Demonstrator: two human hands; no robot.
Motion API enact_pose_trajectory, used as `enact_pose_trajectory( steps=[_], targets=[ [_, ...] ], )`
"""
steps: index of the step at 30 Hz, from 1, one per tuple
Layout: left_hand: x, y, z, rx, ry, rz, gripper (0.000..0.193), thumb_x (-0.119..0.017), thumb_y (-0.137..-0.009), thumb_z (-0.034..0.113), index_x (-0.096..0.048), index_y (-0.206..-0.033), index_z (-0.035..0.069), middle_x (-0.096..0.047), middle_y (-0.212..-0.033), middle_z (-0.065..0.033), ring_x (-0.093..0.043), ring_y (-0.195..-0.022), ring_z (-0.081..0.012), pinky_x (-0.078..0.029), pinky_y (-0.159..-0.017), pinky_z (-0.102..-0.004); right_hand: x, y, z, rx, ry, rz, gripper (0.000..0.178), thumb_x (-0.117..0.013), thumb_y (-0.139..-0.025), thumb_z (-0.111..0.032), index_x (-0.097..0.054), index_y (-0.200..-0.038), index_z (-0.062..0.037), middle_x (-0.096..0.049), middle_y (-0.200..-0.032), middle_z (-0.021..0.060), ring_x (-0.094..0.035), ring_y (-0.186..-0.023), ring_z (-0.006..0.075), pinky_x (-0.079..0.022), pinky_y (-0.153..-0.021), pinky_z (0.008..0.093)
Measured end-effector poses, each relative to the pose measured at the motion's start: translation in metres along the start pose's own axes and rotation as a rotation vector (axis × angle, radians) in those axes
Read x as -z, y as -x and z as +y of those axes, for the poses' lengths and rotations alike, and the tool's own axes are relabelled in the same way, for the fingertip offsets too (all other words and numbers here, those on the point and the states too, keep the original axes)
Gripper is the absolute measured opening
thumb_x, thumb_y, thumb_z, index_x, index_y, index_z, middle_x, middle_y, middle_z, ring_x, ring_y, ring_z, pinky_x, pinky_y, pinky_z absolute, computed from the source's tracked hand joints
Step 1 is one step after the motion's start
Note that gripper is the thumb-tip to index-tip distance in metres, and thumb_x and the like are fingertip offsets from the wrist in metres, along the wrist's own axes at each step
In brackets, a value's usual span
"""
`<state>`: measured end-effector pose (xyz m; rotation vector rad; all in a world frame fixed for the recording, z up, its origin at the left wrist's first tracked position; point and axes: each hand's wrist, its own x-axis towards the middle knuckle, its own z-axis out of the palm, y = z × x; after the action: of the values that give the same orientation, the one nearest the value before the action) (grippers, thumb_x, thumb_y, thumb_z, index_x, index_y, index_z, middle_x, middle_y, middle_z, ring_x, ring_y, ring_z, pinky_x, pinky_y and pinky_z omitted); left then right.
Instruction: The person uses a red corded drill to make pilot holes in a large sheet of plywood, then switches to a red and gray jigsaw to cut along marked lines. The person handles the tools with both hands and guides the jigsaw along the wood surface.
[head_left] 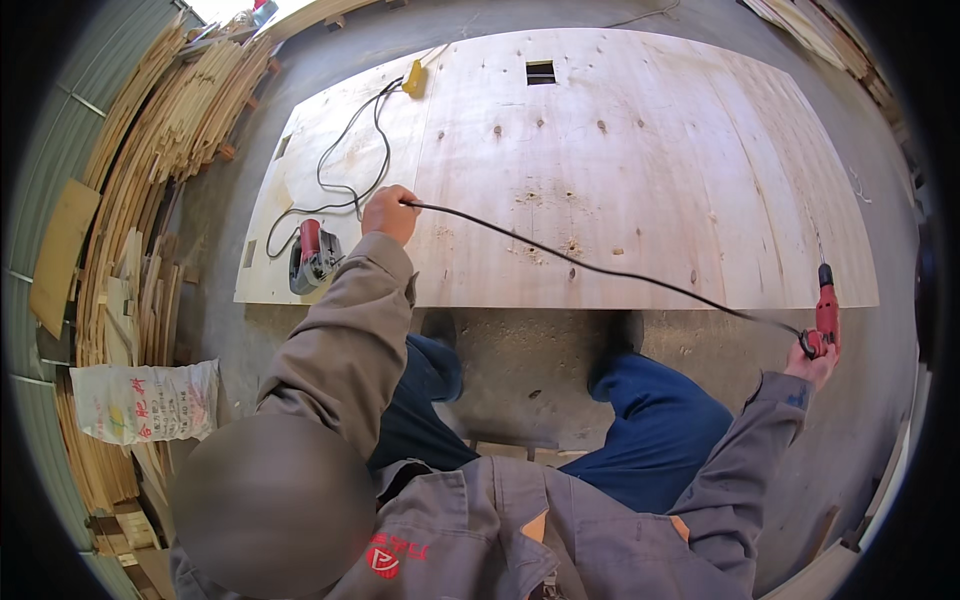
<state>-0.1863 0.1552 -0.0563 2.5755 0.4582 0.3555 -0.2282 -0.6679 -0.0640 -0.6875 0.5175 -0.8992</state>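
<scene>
A red power drill with a black chuck and a long thin bit is in my right hand, beyond the right front corner of the plywood sheet. Its bit points away from me, up along the sheet's right side. From the drill a black cable runs over the sheet to my left hand, whose fingers are closed round it. Beside my left forearm rests a power saw with a red motor housing and grey body. Farther back lies a yellow socket block with dark cords looping from it.
The sheet has a square cut-out near its far edge, and sawdust lies about its middle. Stacked wood strips line the left wall. A white printed sack sits at the left. More boards lean at the far right.
</scene>
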Motion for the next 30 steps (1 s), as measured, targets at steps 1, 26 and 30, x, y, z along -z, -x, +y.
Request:
enact_pose_trajectory(
  steps=[1,26,30],
  targets=[
    [0.003,0.001,-0.003,0.023,-0.025,0.033,0.02,-0.085,-0.083,0.027,-0.078,-0.093,0.011,-0.075,-0.1,-0.0149,-0.07,-0.096,-0.0342,-0.055,-0.082,-0.0441,0.001,0.001,0.001,0.002,0.008,0.027,0.022,-0.046,-0.108,-0.018,-0.055,-0.126,-0.0082,-0.063,-0.103,0.0147,-0.066,-0.086,0.0276,-0.064,-0.08,0.0463],
    [-0.035,0.009,0.385,-0.522,0.916,-0.537,0.056,-0.056,-0.103,0.056,-0.07,-0.106,0.002,-0.069,-0.102,-0.0067,-0.06,-0.103,-0.0174,-0.044,-0.102,-0.0357,-0.042,0.068,0.005,-0.098,0.021,-0.53,0.02,-0.051,-0.106,-0.014,-0.063,-0.12,-0.0079,-0.049,-0.071,-0.0047,-0.049,-0.057,0.0077,-0.046,-0.056,0.027],
    [-0.06,-0.043,0.281,-0.363,0.963,-0.571,0.039,-0.06,-0.104,0.039,-0.066,-0.115,0.002,-0.067,-0.104,-0.0047,-0.064,-0.107,-0.0171,-0.048,-0.103,-0.0362,-0.093,0.119,0.04,-0.078,0.082,-0.237,0.016,-0.051,-0.105,-0.01,-0.062,-0.117,-0.0075,-0.044,-0.066,-0.0075,-0.042,-0.051,0.0055,-0.039,-0.047,0.0249]
  ],
)
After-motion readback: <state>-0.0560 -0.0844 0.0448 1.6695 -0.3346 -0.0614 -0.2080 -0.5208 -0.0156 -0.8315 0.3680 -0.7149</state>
